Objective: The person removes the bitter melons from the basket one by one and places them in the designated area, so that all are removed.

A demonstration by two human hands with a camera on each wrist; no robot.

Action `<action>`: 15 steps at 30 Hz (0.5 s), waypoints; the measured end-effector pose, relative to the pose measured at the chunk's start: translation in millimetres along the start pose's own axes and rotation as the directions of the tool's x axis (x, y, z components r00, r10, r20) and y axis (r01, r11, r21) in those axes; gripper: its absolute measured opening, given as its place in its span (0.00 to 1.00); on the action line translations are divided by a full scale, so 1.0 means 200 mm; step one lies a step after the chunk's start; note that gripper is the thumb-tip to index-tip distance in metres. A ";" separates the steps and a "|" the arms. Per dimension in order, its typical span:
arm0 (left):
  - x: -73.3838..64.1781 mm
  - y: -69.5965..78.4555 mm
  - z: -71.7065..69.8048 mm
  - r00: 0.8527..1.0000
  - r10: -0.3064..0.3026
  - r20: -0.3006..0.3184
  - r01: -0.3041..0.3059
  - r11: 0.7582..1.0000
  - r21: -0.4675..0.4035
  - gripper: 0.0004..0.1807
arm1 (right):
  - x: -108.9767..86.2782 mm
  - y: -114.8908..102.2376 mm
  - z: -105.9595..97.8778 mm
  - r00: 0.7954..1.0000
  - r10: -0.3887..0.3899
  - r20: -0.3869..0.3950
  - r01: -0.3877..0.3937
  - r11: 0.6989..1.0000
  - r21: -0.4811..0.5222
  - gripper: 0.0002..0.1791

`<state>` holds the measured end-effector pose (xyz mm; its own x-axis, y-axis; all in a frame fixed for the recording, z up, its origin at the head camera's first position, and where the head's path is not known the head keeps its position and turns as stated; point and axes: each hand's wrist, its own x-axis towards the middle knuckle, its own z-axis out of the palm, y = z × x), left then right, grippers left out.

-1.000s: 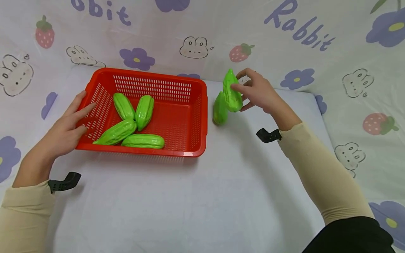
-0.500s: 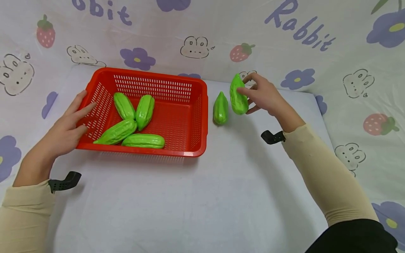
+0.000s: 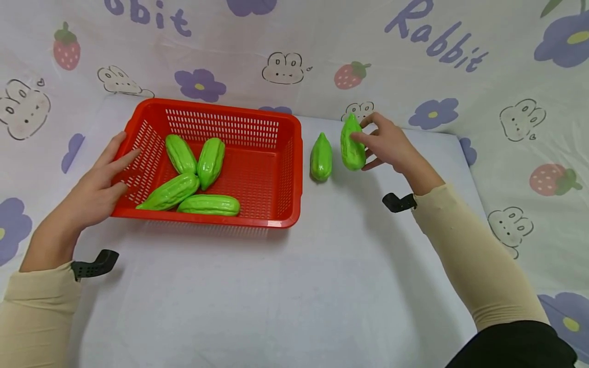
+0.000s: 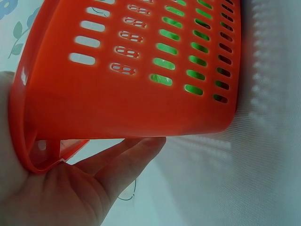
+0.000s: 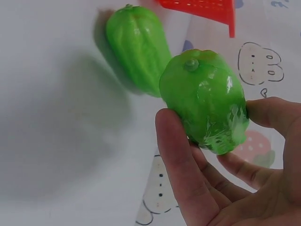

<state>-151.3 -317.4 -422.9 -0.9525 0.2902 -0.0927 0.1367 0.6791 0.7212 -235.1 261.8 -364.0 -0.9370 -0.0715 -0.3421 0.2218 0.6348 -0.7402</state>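
Observation:
My right hand point(image 3: 388, 143) pinches a glossy green bitter melon point(image 3: 352, 145) between thumb and fingers, its pointed end away from me. The right wrist view shows its blunt end point(image 5: 204, 89) close up. It appears raised over the white surface, a shadow lying below. Just left of it lies another bitter melon point(image 3: 321, 159), apart from the basket. With my left hand point(image 3: 92, 197) I grip the left end of a red plastic basket point(image 3: 257, 174); in the left wrist view, fingers point(image 4: 127, 162) reach past its side wall point(image 4: 117, 99). Several bitter melons point(image 3: 209, 205) lie in the basket's left half.
A white cloth-covered table point(image 3: 257, 296) spreads in front of the basket. Behind it rises a pale curtain point(image 3: 313, 30) printed with rabbits, flowers and strawberries. Each wrist carries a black camera mount point(image 3: 399, 202).
The right hand has moved right and slightly toward me with its bitter melon, which no longer overlaps the one on the table. Left hand and basket stay put.

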 end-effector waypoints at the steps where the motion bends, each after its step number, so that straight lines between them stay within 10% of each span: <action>1: 0.00 0.00 0.00 1.000 0.000 -0.001 0.000 1.000 0.006 0.41 | 0.00 0.01 0.00 1.000 0.003 -0.002 -0.003 1.000 -0.005 0.32; 15: -0.01 0.01 0.00 1.000 -0.014 -0.003 0.014 1.000 0.003 0.41 | 0.06 0.13 0.03 0.998 0.064 0.022 -0.064 0.998 -0.007 0.34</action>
<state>-149.6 -315.9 -421.7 -0.9552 0.2786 -0.1003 0.1243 0.6848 0.7180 -239.4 272.0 -390.5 -0.9144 -0.0477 -0.4020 0.2797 0.6434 -0.7126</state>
